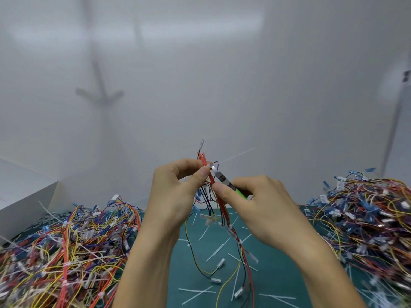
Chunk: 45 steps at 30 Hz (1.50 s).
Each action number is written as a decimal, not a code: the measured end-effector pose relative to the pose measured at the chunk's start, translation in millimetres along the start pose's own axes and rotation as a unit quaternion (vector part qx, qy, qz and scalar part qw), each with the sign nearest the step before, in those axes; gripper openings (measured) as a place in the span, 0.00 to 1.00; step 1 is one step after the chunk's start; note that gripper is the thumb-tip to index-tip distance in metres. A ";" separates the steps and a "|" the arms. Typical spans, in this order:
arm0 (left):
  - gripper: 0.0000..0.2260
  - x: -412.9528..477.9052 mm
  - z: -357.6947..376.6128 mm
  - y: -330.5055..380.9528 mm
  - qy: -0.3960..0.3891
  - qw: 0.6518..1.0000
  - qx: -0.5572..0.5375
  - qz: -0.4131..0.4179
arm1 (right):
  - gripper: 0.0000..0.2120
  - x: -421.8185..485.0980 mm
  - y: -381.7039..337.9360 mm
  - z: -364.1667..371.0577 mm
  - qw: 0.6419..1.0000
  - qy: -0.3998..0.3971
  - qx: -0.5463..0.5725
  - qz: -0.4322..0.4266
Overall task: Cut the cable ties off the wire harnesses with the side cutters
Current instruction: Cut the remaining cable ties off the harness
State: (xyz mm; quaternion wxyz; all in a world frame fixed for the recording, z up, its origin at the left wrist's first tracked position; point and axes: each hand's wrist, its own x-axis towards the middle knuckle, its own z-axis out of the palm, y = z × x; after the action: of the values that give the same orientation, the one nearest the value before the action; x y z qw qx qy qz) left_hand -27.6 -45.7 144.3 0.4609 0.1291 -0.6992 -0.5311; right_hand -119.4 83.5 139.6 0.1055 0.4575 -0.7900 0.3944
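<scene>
My left hand [178,196] pinches a wire harness [220,210] of red, black and yellow wires and holds it upright above the green mat [278,274]. A white cable tie [213,168] wraps the bundle at my left fingertips, and its thin tail sticks out to the upper right. My right hand [262,207] grips the green-handled side cutters [224,181], whose jaws touch that tie. The harness ends dangle down to the mat with white connectors on them.
A big heap of tangled harnesses [66,252] lies at the left, another heap [367,218] at the right. Cut white tie pieces [195,291] are scattered on the mat between them. A white box [22,196] stands at the far left, a white wall behind.
</scene>
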 end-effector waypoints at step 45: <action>0.06 3.1 8.3 -3.2 0.037 0.992 0.119 0.019 | 0.29 5.7 11.0 0.1 0.999 0.003 -0.035 -0.011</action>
State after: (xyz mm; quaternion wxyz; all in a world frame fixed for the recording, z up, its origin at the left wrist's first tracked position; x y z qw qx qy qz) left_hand -36.8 -43.9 143.0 0.4776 0.1890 -0.7425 -0.4299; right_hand -131.4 82.8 136.7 0.1277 0.4608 -0.7979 0.3671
